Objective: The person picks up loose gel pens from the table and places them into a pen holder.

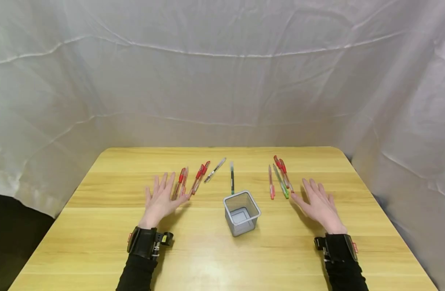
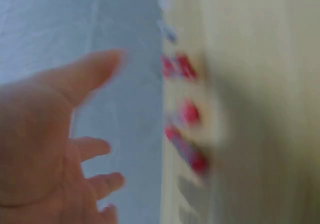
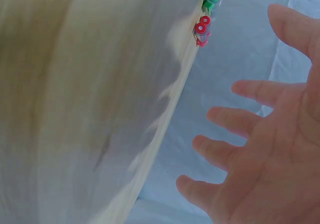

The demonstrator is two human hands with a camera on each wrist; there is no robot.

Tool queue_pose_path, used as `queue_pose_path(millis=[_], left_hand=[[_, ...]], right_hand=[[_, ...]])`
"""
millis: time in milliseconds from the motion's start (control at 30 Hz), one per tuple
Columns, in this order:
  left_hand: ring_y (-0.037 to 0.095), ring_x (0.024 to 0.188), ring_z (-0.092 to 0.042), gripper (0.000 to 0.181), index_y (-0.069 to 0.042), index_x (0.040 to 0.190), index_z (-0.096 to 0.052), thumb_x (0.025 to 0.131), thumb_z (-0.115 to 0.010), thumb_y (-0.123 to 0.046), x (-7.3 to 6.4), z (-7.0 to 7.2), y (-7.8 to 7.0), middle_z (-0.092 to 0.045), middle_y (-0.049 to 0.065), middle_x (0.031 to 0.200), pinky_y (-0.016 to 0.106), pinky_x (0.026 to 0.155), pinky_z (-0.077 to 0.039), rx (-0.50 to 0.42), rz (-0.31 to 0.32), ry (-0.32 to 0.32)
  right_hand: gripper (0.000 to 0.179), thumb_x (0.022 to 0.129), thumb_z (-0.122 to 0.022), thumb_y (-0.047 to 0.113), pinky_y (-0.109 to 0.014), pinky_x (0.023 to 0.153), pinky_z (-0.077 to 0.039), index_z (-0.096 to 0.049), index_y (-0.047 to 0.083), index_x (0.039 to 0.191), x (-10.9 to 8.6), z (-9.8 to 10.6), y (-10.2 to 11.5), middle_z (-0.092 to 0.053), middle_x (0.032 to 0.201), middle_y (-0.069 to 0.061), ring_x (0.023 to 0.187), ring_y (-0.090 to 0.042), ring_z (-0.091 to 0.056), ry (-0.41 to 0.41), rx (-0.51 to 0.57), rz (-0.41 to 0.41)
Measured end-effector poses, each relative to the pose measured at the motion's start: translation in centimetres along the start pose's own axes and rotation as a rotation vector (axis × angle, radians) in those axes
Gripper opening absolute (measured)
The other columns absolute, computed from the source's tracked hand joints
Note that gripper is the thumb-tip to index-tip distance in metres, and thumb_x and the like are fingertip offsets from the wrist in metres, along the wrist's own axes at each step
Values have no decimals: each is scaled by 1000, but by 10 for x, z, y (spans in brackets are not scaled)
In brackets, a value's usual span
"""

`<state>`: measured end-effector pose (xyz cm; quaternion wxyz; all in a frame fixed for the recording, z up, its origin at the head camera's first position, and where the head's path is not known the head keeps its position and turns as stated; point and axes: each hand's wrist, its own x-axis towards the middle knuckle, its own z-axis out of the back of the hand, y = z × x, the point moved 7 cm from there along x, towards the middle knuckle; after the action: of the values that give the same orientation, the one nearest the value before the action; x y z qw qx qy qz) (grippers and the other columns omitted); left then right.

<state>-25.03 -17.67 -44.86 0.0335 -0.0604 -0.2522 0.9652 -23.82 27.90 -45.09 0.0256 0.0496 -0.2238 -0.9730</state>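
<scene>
My left hand (image 1: 160, 204), fingers spread and holding nothing, hovers at the left beside several red pens (image 1: 199, 178); the red caps (image 2: 179, 66) blur in the left wrist view. On the other side my right hand (image 1: 321, 206) is spread over the table too, its thumb close to a group of red pens (image 1: 283, 171), a green pen (image 1: 280, 182) and a pink pen (image 1: 271, 184). Between the hands stands a square mesh pen holder (image 1: 242, 213), upright, with no pens inside. Just behind it lies a dark pen (image 1: 232, 178), with a clear-barrelled pen (image 1: 215, 169) to its left.
The light wood table (image 1: 215, 258) has rounded far corners. Pale grey cloth (image 1: 222, 89) hangs behind it and along both sides. Each wrist wears a black strap with a small camera (image 1: 167, 238).
</scene>
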Motion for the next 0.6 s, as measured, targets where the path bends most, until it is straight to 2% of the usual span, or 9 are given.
queue_pose_path(millis=[100, 233, 333, 433, 600], left_hand=[[51, 153, 8, 106, -15, 163, -7, 86, -76, -41, 1, -4, -16, -3, 23, 168, 74, 117, 8, -77, -69, 57], [48, 155, 5, 117, -12, 162, -12, 75, -86, -35, 0, -11, -39, -6, 20, 169, 72, 119, 5, -98, -157, 88], [44, 156, 8, 120, -10, 161, -18, 69, -90, -37, -1, -17, -54, -4, 20, 169, 71, 121, 3, -97, -224, 83], [43, 156, 8, 124, -10, 161, -18, 65, -92, -39, -5, -25, -67, -4, 19, 169, 70, 121, 4, -136, -282, 117], [45, 155, 9, 125, -9, 162, -14, 67, -91, -38, -14, -39, -87, -2, 16, 170, 69, 121, 8, -280, -402, 253]], right_hand=[[86, 101, -45, 58, -81, 111, -3, -16, 1, 160, 1, 1, 2, -11, 162, -37, 147, -62, -7, 0, 1, -1], [85, 102, -45, 55, -81, 112, -3, -16, -1, 159, 2, 1, 5, -13, 161, -37, 147, -61, -8, -4, 15, -1], [84, 102, -46, 54, -81, 111, -4, -18, -2, 159, 2, 2, 7, -15, 161, -37, 147, -60, -10, -15, 17, 10], [83, 103, -45, 53, -81, 111, -5, -19, -3, 158, 4, 2, 10, -17, 160, -37, 147, -60, -12, -16, 17, 19], [80, 103, -46, 51, -81, 111, -8, -22, -3, 157, 6, 2, 15, -19, 161, -36, 147, -59, -15, -15, 32, 31]])
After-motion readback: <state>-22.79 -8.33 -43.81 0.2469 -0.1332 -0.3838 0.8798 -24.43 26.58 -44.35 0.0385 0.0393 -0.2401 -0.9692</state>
